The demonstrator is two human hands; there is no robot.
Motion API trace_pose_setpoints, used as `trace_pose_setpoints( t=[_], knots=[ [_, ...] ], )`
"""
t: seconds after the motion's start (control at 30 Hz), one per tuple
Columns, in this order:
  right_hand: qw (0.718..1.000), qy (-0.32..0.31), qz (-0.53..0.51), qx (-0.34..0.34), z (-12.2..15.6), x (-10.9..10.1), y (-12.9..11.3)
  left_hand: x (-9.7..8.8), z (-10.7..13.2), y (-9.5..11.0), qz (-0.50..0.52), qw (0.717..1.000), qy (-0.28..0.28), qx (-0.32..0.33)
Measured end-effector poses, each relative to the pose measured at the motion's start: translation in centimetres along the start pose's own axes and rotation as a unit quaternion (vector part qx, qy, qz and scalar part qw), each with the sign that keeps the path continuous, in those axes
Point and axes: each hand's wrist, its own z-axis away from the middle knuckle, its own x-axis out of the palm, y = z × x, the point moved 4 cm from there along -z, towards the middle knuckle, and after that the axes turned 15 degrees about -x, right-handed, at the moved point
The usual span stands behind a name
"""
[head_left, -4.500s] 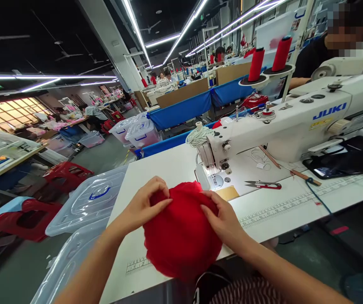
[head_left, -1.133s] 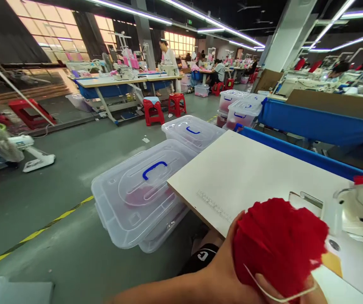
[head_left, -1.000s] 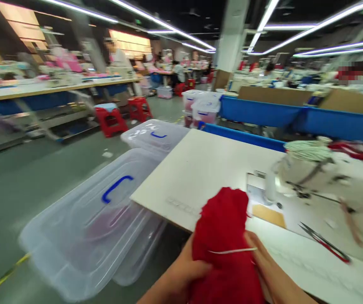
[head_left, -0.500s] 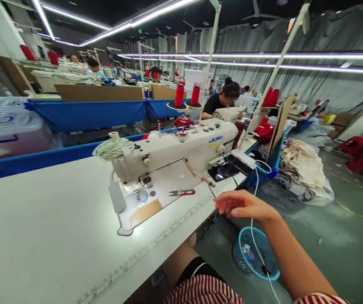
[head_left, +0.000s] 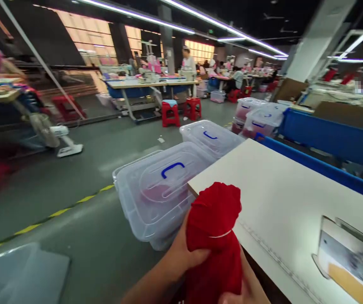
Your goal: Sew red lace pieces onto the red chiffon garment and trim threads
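A bunched red fabric piece (head_left: 215,236) with a thin white band round its neck stands upright at the near-left corner of the white sewing table (head_left: 283,198). My left hand (head_left: 181,255) is wrapped round its left side. My right hand (head_left: 246,289) grips it from below at the bottom edge of the view, mostly hidden by the cloth.
Clear lidded plastic bins with blue handles (head_left: 159,190) (head_left: 209,137) sit on the floor left of the table. A yellow floor line (head_left: 61,211) runs across the grey floor. Red stools (head_left: 170,112), a floor fan (head_left: 56,133) and other work tables with people lie beyond.
Half a second ago the view faced right at the sewing machine with my right hand open over a blue basket; now it faces left and both hands hold the banded red bundle.
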Motion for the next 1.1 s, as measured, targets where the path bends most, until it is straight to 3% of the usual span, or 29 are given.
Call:
trace_pose_setpoints(
  t=[0.07, 0.13, 0.23, 0.3, 0.5, 0.63, 0.8, 0.93, 1.0, 1.1],
  knots=[
    [0.998, -0.032, -0.027, 0.038, -2.4, 2.5, 1.0, -2.3, 1.3, 0.9, -0.028, 0.998, 0.011, 0.062],
    [0.997, -0.057, 0.009, 0.049, -4.2, 4.3, 1.4, -4.7, 2.3, 1.5, -0.032, 0.997, 0.005, 0.069],
    [0.992, -0.097, 0.067, 0.044, -6.4, 6.6, 1.8, -8.4, 3.9, 2.2, 0.064, 0.995, -0.029, 0.071],
    [0.988, -0.111, 0.097, 0.037, -7.7, 8.3, 2.4, -10.7, 4.8, 2.1, 0.146, 0.985, -0.022, 0.088],
    [0.971, -0.174, 0.164, 0.000, -9.6, 14.7, 5.8, -14.6, 5.7, -1.6, 0.276, 0.959, 0.049, 0.050],
    [0.976, -0.177, 0.124, 0.035, -10.3, 17.1, 8.3, -16.8, 5.9, -3.7, 0.331, 0.936, 0.117, 0.041],
    [0.979, -0.133, 0.019, 0.152, -10.9, 17.3, 9.3, -17.7, 6.4, -3.2, 0.270, 0.955, 0.117, 0.039],
    [0.970, -0.090, -0.012, 0.225, -10.4, 14.7, 8.5, -17.1, 7.2, -2.0, 0.130, 0.981, 0.123, 0.079],
    [0.972, -0.086, 0.016, 0.219, -10.4, 12.8, 7.9, -16.6, 7.3, -1.7, 0.086, 0.982, 0.133, 0.100],
    [0.978, -0.129, 0.117, 0.114, -11.3, 11.0, 6.6, -16.0, 6.7, -1.5, 0.096, 0.977, 0.145, 0.127]
  ],
)
